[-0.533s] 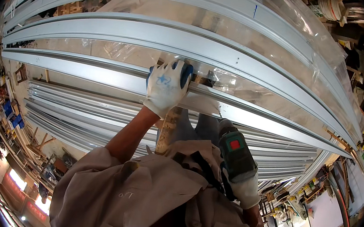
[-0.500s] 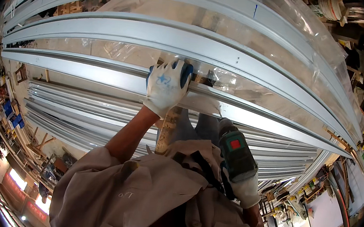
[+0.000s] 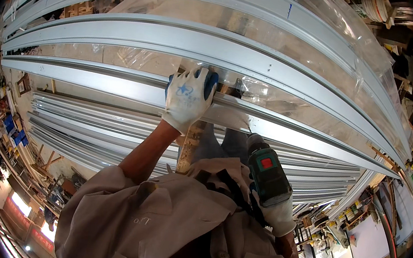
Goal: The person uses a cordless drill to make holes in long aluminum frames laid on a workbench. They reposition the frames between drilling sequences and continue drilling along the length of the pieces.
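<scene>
Holding: my left hand (image 3: 188,98), in a white glove with blue fingertips, is folded over the upper edge of a long aluminium rail (image 3: 120,84), fingers curled together on it, palm flat on its face.
Right hand: my right hand (image 3: 278,216), gloved too, is wrapped tight round the grip of a green cordless drill (image 3: 267,170); the nose of the drill points up toward the rail, just to the right of my left hand.
Where the rail is: it lies across the view in front of my chest, resting on a wooden support (image 3: 190,145), nearest of several like rails (image 3: 236,51) laid side by side, with clear plastic film (image 3: 281,99) between and over them.
Long axis: it runs left to right across me, one end far off to my left, the other tapering away at lower right; the curve is only the lens bending it.
How it will handle: I judge it stiff and light for its length, though so long a piece would likely sag and swing at the ends; the bare metal looks smooth and slippery, and the edges thin.
Where to grip: over the top edge near the support, as my left hand has it.
More stock: a bundle of profiles (image 3: 90,121) lies below.
</scene>
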Available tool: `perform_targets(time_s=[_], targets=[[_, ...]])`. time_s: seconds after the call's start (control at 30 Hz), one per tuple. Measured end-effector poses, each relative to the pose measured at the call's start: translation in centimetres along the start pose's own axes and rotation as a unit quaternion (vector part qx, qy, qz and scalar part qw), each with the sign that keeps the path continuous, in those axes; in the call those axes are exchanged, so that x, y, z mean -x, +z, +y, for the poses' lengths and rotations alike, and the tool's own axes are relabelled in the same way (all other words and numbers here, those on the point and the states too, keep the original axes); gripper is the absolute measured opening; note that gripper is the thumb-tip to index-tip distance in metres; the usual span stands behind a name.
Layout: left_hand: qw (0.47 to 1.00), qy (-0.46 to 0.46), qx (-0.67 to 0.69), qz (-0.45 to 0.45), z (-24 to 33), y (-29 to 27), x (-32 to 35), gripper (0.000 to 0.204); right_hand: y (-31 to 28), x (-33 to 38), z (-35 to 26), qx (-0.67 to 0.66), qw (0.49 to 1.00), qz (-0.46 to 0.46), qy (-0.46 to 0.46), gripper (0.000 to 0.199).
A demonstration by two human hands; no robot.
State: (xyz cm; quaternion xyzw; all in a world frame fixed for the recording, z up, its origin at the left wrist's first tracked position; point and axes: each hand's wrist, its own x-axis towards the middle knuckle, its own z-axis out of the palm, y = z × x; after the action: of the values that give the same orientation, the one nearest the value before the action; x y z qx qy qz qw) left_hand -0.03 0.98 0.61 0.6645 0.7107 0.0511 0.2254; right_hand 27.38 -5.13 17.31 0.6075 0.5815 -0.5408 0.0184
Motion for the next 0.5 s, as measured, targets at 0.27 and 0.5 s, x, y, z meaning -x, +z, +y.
perform_targets(time_s=[0.27,0.5], targets=[[0.999,-0.011,0.039,-0.027,0.2,-0.7,-0.3,0.036,-0.2,-0.2,-1.3,-0.028,0.998,-0.013,0.049,0.029],[0.998,-0.024,0.029,-0.051,0.5,-0.6,-0.1,0.036,0.5,-0.7,-3.2,0.044,0.997,0.008,0.063,0.039]])
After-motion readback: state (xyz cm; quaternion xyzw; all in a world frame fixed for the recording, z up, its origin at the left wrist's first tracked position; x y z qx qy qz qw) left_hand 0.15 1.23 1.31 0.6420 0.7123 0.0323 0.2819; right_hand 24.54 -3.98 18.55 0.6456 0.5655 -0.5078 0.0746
